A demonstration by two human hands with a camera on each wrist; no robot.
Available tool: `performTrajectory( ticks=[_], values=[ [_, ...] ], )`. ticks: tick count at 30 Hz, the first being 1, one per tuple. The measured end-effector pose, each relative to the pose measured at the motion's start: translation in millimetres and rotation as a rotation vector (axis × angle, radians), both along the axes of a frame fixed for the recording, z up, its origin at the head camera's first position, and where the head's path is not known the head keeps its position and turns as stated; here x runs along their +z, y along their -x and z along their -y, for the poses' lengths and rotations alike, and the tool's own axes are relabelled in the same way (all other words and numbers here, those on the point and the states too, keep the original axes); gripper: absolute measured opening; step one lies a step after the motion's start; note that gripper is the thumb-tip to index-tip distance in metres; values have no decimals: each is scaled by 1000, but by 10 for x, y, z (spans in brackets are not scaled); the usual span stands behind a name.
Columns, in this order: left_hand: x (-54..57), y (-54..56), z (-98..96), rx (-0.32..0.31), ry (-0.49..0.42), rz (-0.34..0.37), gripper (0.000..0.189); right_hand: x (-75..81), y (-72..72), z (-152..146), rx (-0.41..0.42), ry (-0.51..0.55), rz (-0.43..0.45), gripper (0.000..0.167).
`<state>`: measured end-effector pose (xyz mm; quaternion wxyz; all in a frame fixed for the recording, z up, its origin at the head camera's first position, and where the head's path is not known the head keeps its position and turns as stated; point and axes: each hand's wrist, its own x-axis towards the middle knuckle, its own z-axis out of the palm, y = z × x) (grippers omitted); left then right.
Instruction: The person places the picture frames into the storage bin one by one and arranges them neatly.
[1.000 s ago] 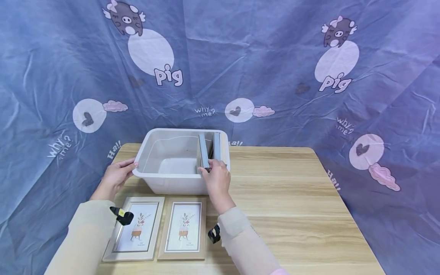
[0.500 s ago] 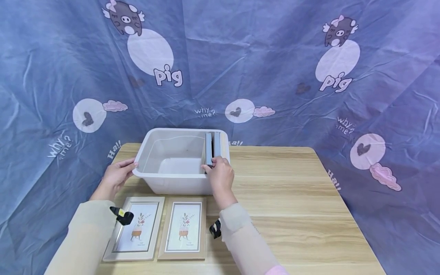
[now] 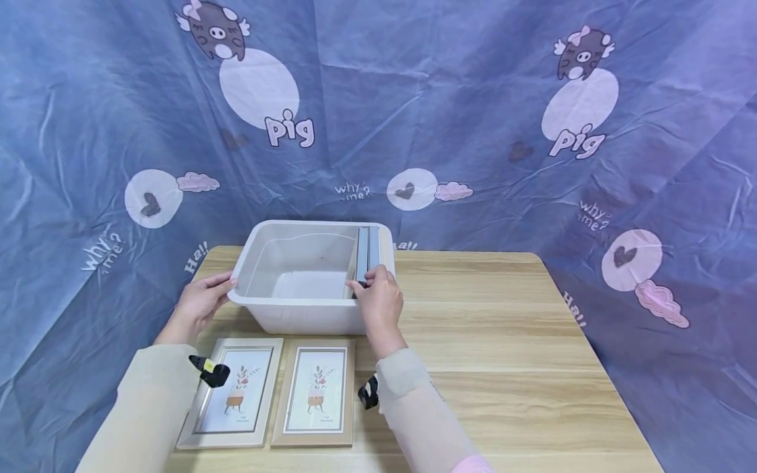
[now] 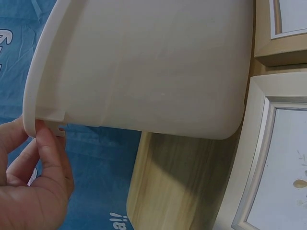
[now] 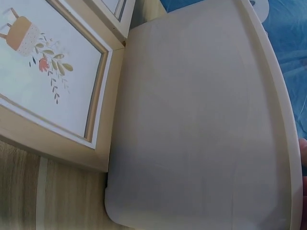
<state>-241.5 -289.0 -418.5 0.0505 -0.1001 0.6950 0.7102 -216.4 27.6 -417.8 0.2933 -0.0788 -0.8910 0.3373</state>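
A white plastic bin (image 3: pixel 296 315) stands near the table's back edge. My left hand (image 3: pixel 202 302) pinches its left rim between thumb and fingers; the left wrist view shows this hand (image 4: pixel 41 177) at the rim's corner. Inside the bin's right end, blue-edged picture frames stand on edge side by side, next to a pale one (image 3: pixel 385 253). My right hand (image 3: pixel 380 305) reaches over the front rim and pinches the near end of the left blue-edged frame (image 3: pixel 362 253). In the right wrist view only bits of its fingers show at the right edge, beyond the bin wall (image 5: pixel 201 120).
Two picture frames with plant prints lie flat before the bin: a whitish one (image 3: pixel 236 394) on the left and a light-wood one (image 3: pixel 314 394) on the right. The wooden table (image 3: pixel 503 341) stretches to the right. A blue printed cloth (image 3: pixel 367 118) hangs behind and at both sides.
The left blue-edged frame has shifted right, from leaning apart to standing close against its neighbour. My right hand has moved slightly right with it. The left hand has stayed on the rim.
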Motion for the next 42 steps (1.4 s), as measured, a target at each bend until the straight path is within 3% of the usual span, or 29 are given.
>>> performTrajectory(
  ticks=[15,24,34,42],
  values=[
    [18,-33,-31,10,-4,11,61,-1,-11,-51,15,-64,12,41],
    [19,-56,-45,13,44,35,58,-44,-16,-75,37,-29,-15,41],
    [18,-78,-49,15,61,49,58,-14,-134,-152,128,193,-38,43],
    [14,-102,-47,13,21,24,59,-14,-176,-374,312,472,-144,39]
  ],
)
